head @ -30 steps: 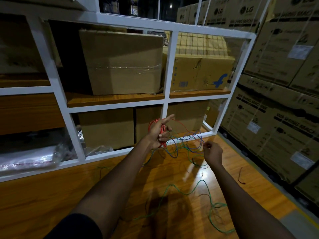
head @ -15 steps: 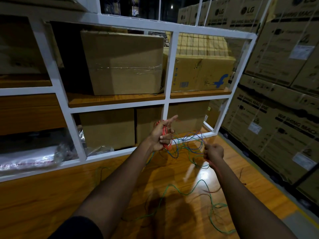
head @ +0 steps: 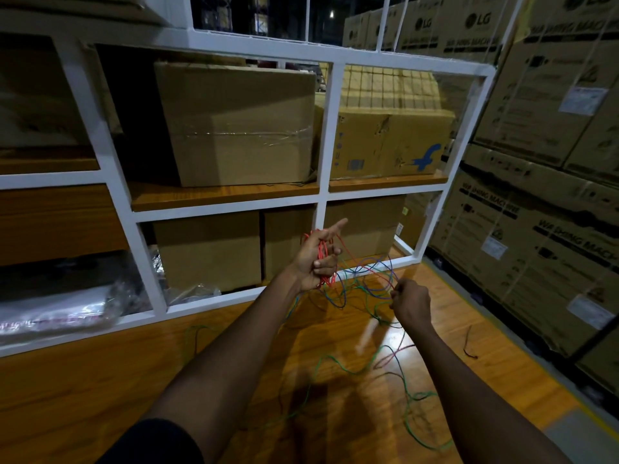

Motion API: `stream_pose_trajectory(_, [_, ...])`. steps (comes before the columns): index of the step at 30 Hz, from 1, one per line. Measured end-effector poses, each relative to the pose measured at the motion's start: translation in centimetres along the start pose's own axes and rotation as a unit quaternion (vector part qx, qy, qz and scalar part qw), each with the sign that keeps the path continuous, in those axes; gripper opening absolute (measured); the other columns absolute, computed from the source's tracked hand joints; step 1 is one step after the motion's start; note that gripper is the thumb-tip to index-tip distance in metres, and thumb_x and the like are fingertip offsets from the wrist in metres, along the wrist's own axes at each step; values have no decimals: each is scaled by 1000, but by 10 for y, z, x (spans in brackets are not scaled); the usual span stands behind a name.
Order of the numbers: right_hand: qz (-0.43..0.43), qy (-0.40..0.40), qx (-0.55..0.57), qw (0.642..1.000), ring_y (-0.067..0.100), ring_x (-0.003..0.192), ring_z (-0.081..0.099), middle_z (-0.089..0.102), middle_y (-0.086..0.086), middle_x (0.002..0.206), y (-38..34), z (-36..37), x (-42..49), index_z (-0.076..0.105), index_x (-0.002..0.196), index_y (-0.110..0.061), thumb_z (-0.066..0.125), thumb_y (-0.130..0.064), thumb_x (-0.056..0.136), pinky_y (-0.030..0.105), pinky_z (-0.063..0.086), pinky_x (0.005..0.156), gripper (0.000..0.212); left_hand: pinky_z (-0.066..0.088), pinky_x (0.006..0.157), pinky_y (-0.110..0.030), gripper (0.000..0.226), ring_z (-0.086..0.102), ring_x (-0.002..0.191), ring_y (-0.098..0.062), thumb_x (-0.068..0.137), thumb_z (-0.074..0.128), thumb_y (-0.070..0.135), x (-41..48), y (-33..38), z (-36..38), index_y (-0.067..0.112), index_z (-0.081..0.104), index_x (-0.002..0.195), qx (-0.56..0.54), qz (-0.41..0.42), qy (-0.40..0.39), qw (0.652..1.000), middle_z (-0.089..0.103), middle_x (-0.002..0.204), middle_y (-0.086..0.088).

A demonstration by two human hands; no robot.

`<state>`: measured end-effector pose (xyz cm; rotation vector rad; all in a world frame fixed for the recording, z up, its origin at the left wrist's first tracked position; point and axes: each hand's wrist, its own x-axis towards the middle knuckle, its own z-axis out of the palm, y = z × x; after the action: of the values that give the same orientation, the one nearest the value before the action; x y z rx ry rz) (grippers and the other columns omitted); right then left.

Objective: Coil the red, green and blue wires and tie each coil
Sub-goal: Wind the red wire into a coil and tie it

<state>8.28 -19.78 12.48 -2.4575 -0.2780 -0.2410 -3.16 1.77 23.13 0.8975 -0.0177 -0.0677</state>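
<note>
My left hand [head: 316, 257] is raised above the wooden floor and is closed on a small coil of red wire [head: 324, 259], index finger pointing out. A loose strand of the red wire runs right and down to my right hand [head: 411, 301], which pinches it in a fist. The blue wire [head: 365, 267] lies in tangled loops between and behind the two hands. The green wire [head: 407, 396] snakes loose over the floor below my right forearm and out to the left.
A white metal shelf frame [head: 326, 135] with cardboard boxes [head: 241, 122] stands just behind the hands. Stacked washing-machine cartons [head: 536, 229] wall off the right side. A short dark wire piece [head: 467, 343] lies on the wooden floor [head: 100, 380].
My right hand has dropped a little and drawn toward me with the red strand. My left hand has risen slightly with its coil.
</note>
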Motion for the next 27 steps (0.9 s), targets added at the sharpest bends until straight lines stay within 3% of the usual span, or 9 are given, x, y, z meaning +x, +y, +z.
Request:
stream_pose_trajectory(7, [-23, 17, 77, 997, 27, 75, 68, 69, 18, 75, -9, -3, -2, 67, 75, -3, 54, 12, 77, 26, 49, 70, 20, 26, 31, -13, 41, 35, 34, -1, 102, 27, 31, -2, -2, 6, 27, 42, 140, 20, 14, 18, 1000, 55, 64, 1])
stream_pose_trajectory(10, [-39, 5, 76, 996, 27, 77, 67, 70, 15, 75, -10, -3, -5, 67, 73, -6, 58, 12, 78, 27, 47, 72, 20, 34, 35, -14, 42, 46, 42, -5, 102, 27, 33, -1, -3, 7, 28, 43, 141, 39, 23, 32, 998, 58, 70, -2])
stream_pose_trajectory(12, [-46, -22, 43, 998, 27, 79, 64, 68, 4, 72, -10, -4, -7, 63, 69, -19, 61, 1, 81, 33, 51, 73, 23, 48, 44, -20, 42, 63, 59, -13, 102, 28, 33, 0, -3, 9, 27, 43, 141, 24, 31, 28, 999, 64, 81, -6])
stream_pose_trajectory(14, [-49, -60, 31, 997, 25, 77, 61, 64, -1, 70, -16, -8, -10, 60, 70, -21, 60, -5, 86, 33, 49, 72, 22, 59, 64, -35, 40, 69, 92, -27, 102, 28, 30, 2, -3, 9, 29, 45, 138, -2, 43, 25, 999, 66, 106, -13])
stream_pose_trajectory(16, [-73, -106, 59, 990, 24, 63, 55, 59, 5, 71, -24, -13, -16, 59, 79, -14, 56, -1, 91, 25, 44, 60, 18, 53, 83, -54, 41, 52, 124, -36, 102, 27, 29, 6, -2, 9, 33, 44, 138, 0, 53, 29, 998, 49, 138, -16])
stream_pose_trajectory(18, [-113, -140, 55, 982, 16, 57, 52, 58, 4, 77, -26, -17, -20, 62, 89, -16, 55, -6, 95, 20, 41, 50, 14, 47, 88, -64, 41, 32, 138, -39, 102, 26, 31, 10, -2, 9, 37, 43, 139, 9, 59, 46, 997, 29, 153, -12])
stream_pose_trajectory(21, [-182, -202, 63, 960, -1, 69, 54, 62, -16, 79, -25, -21, -22, 70, 92, -27, 65, -10, 89, 26, 41, 64, 19, 44, 91, -65, 42, 25, 141, -39, 103, 24, 32, 14, -3, 9, 38, 38, 142, 18, 71, 84, 994, 20, 158, -10])
stream_pose_trajectory(24, [-225, -230, 83, 943, 4, 68, 53, 57, -16, 75, -36, -32, -25, 77, 95, -21, 67, 1, 80, 29, 41, 63, 28, 45, 90, -64, 42, 20, 143, -37, 103, 27, 37, 13, -6, 9, 38, 34, 145, 44, 68, 114, 990, 15, 159, -8])
stream_pose_trajectory(27, [-277, -192, 87, 938, 0, 69, 52, 50, -11, 69, -50, -43, -27, 78, 96, -13, 62, 12, 74, 12, 31, 57, 38, 52, 79, -62, 46, 14, 145, -38, 101, 33, 42, 12, -12, 6, 39, 28, 147, 54, 58, 135, 988, 4, 161, -5])
